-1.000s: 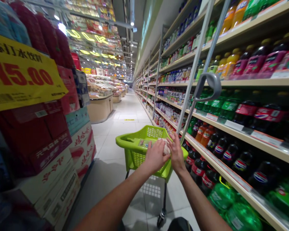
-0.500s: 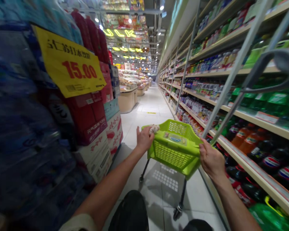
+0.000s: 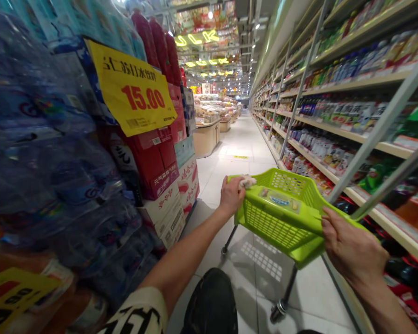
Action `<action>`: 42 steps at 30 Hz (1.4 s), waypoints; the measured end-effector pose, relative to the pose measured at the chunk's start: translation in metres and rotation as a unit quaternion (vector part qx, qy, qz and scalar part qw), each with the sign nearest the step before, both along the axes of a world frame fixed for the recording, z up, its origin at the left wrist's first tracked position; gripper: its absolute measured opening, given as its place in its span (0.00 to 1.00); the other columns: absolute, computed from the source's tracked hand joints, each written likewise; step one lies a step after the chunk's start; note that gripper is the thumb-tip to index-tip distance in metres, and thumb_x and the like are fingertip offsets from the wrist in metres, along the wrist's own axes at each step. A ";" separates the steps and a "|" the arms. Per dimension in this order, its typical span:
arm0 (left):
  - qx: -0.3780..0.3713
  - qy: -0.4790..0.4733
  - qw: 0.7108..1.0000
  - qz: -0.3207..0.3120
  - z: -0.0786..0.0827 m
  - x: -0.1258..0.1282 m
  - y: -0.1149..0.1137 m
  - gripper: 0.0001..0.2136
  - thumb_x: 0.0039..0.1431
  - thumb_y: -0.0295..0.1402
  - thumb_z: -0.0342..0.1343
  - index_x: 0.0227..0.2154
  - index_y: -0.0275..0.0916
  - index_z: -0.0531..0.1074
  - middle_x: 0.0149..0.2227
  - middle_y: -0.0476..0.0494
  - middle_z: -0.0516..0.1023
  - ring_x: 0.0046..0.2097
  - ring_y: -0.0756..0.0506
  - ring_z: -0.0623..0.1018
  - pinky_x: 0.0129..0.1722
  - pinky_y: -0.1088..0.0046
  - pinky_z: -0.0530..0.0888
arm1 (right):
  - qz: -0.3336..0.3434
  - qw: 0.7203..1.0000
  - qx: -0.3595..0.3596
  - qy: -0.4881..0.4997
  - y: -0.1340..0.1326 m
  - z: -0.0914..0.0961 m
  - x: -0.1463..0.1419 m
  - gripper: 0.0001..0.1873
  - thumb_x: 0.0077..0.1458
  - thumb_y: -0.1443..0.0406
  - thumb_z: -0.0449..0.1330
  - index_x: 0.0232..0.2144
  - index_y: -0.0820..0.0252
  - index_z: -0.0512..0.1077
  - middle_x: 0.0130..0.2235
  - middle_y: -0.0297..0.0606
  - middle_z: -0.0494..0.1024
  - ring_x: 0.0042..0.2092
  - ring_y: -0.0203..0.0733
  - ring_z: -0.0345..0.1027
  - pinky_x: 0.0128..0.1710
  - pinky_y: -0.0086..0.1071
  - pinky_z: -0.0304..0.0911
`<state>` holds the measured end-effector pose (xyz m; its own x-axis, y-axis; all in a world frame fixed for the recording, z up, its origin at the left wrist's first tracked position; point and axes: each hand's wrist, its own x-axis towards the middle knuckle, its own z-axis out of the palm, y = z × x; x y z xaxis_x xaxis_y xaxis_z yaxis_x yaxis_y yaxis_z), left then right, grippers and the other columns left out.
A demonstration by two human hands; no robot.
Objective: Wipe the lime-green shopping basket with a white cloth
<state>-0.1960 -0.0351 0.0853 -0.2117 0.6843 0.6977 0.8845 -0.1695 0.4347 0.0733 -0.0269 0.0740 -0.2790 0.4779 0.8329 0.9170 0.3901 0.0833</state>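
Note:
A bright green shopping cart [image 3: 275, 220] with a basket of perforated plastic stands in front of me. My left hand [image 3: 231, 197] is closed at the left end of its handle, with a crumpled whitish cloth or tissue [image 3: 248, 182] bunched at the fingers against the handle. Around the right end of the handle, my right hand [image 3: 351, 243] is wrapped, thumb on top. Between the hands, a clear-covered label [image 3: 279, 198] sits on the handle. The visible part of the basket's inside shows no goods.
Stacked bottle packs [image 3: 73, 171] and drink cartons [image 3: 160, 181] rise close on the left, with a yellow price sign [image 3: 134, 90]. Drink shelves [image 3: 334, 130] line the right, beside a slanting metal pole [image 3: 383, 134]. The tiled aisle [image 3: 244, 139] runs ahead past display counters [image 3: 207, 139].
My view has turned left, so the cart, hands and stacks appear farther right. The grey loop on the pole has left the picture. Both hands stay on the cart handle.

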 end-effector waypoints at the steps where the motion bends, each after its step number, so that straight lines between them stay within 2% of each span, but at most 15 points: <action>1: 0.006 0.002 1.000 -0.022 -0.001 0.010 -0.001 0.14 0.49 0.24 0.46 0.40 0.40 0.66 0.43 0.47 0.74 0.45 0.49 0.72 0.59 0.61 0.53 | 0.008 1.000 0.004 0.001 -0.001 0.000 -0.001 0.22 0.58 0.58 0.43 0.43 0.61 0.71 0.29 0.41 0.77 0.26 0.39 0.67 0.24 0.30 0.54; 3: 0.015 0.016 0.998 -0.065 -0.003 0.030 -0.003 0.15 0.49 0.25 0.46 0.42 0.40 0.65 0.44 0.47 0.74 0.46 0.48 0.72 0.59 0.61 0.53 | 0.030 1.000 0.006 0.003 -0.003 -0.001 -0.003 0.22 0.58 0.58 0.43 0.44 0.61 0.70 0.30 0.39 0.77 0.26 0.39 0.67 0.27 0.31 0.56; 5: 0.015 0.043 0.995 -0.087 -0.003 0.036 -0.003 0.16 0.48 0.25 0.47 0.42 0.40 0.65 0.46 0.47 0.73 0.48 0.48 0.71 0.60 0.59 0.48 | 0.058 0.998 0.006 0.006 -0.006 -0.002 -0.002 0.22 0.58 0.58 0.43 0.46 0.61 0.69 0.31 0.39 0.77 0.27 0.39 0.68 0.30 0.31 0.58; 8: -0.001 0.045 0.999 -0.021 0.002 0.013 0.004 0.16 0.48 0.25 0.47 0.42 0.40 0.66 0.45 0.47 0.73 0.47 0.47 0.71 0.60 0.56 0.44 | 0.101 0.995 0.008 0.012 -0.010 -0.004 0.000 0.21 0.58 0.58 0.43 0.47 0.60 0.67 0.34 0.40 0.77 0.30 0.40 0.69 0.32 0.32 0.58; 11: -0.033 -0.004 0.996 0.088 0.009 -0.026 0.016 0.14 0.49 0.24 0.45 0.40 0.39 0.67 0.42 0.47 0.75 0.44 0.47 0.73 0.58 0.56 0.52 | 0.135 0.991 0.009 0.007 -0.013 -0.004 -0.004 0.21 0.57 0.58 0.45 0.47 0.60 0.67 0.36 0.40 0.77 0.33 0.40 0.69 0.35 0.32 0.58; 14: -0.048 -0.010 0.992 0.117 0.009 -0.045 0.028 0.14 0.50 0.23 0.45 0.40 0.40 0.67 0.41 0.48 0.75 0.44 0.47 0.73 0.56 0.58 0.57 | 0.149 0.989 0.006 0.000 -0.017 -0.002 -0.012 0.20 0.57 0.58 0.46 0.45 0.61 0.68 0.38 0.39 0.77 0.34 0.40 0.69 0.37 0.32 0.58; 18: -0.018 -0.021 0.992 0.125 0.003 -0.043 0.034 0.14 0.50 0.24 0.45 0.40 0.38 0.68 0.40 0.47 0.76 0.41 0.48 0.73 0.55 0.60 0.58 | 0.145 0.989 -0.005 -0.009 -0.017 -0.002 -0.013 0.19 0.57 0.59 0.45 0.43 0.62 0.70 0.39 0.39 0.77 0.37 0.39 0.69 0.39 0.32 0.58; 22: -0.004 -0.049 0.996 0.071 0.001 -0.032 0.028 0.13 0.50 0.24 0.45 0.39 0.39 0.68 0.39 0.48 0.76 0.42 0.48 0.73 0.52 0.64 0.63 | 0.085 0.996 -0.002 -0.037 -0.009 -0.005 -0.002 0.19 0.57 0.59 0.46 0.43 0.62 0.70 0.35 0.39 0.78 0.34 0.39 0.69 0.38 0.33 0.58; 24: -0.004 -0.063 0.998 0.021 0.002 -0.018 0.024 0.14 0.50 0.25 0.45 0.39 0.40 0.68 0.39 0.49 0.76 0.42 0.48 0.73 0.52 0.64 0.63 | 0.047 0.998 -0.002 -0.039 -0.004 -0.006 0.002 0.20 0.56 0.60 0.46 0.44 0.63 0.70 0.33 0.39 0.78 0.32 0.39 0.69 0.36 0.32 0.58; 29: 0.000 0.029 0.983 -0.182 0.001 0.051 0.011 0.17 0.48 0.24 0.47 0.42 0.39 0.66 0.46 0.46 0.73 0.49 0.48 0.70 0.59 0.58 0.50 | -0.005 0.999 -0.043 -0.020 0.004 0.000 0.004 0.20 0.56 0.62 0.46 0.46 0.62 0.68 0.32 0.39 0.78 0.30 0.38 0.69 0.33 0.30 0.60; 32: 0.008 0.085 0.966 -0.244 0.001 0.073 0.011 0.17 0.48 0.24 0.48 0.44 0.38 0.65 0.49 0.42 0.70 0.52 0.48 0.67 0.60 0.57 0.46 | -0.021 0.997 -0.068 -0.004 0.008 0.003 0.001 0.20 0.57 0.62 0.45 0.49 0.62 0.65 0.33 0.38 0.78 0.31 0.39 0.70 0.31 0.30 0.60; 35: 0.018 0.080 0.973 -0.213 0.003 0.048 0.024 0.18 0.48 0.24 0.48 0.44 0.38 0.65 0.49 0.42 0.71 0.52 0.47 0.68 0.60 0.54 0.41 | -0.041 0.997 -0.061 -0.003 0.011 0.004 -0.002 0.20 0.58 0.61 0.44 0.47 0.62 0.67 0.33 0.39 0.78 0.30 0.39 0.70 0.28 0.29 0.60; 39: 0.006 -0.050 0.998 -0.048 0.002 -0.011 0.046 0.15 0.50 0.24 0.45 0.42 0.38 0.66 0.46 0.43 0.73 0.48 0.45 0.71 0.58 0.49 0.43 | -0.047 0.997 -0.048 -0.024 0.013 0.003 -0.008 0.21 0.58 0.60 0.43 0.46 0.62 0.68 0.32 0.40 0.78 0.32 0.40 0.70 0.30 0.29 0.61; 40: 0.005 -0.069 0.997 -0.031 0.001 -0.017 0.050 0.15 0.50 0.25 0.45 0.41 0.38 0.66 0.45 0.43 0.74 0.47 0.45 0.72 0.58 0.49 0.45 | -0.048 0.997 -0.045 -0.028 0.013 0.002 -0.010 0.21 0.58 0.60 0.43 0.46 0.63 0.68 0.32 0.40 0.78 0.32 0.40 0.70 0.31 0.30 0.61; 42: 0.008 -0.070 0.996 -0.056 -0.002 -0.012 0.052 0.14 0.50 0.25 0.45 0.41 0.38 0.67 0.44 0.44 0.74 0.45 0.46 0.72 0.59 0.53 0.47 | -0.056 0.997 -0.041 -0.030 0.014 0.002 -0.012 0.21 0.58 0.60 0.43 0.46 0.63 0.68 0.32 0.40 0.78 0.32 0.40 0.70 0.32 0.30 0.61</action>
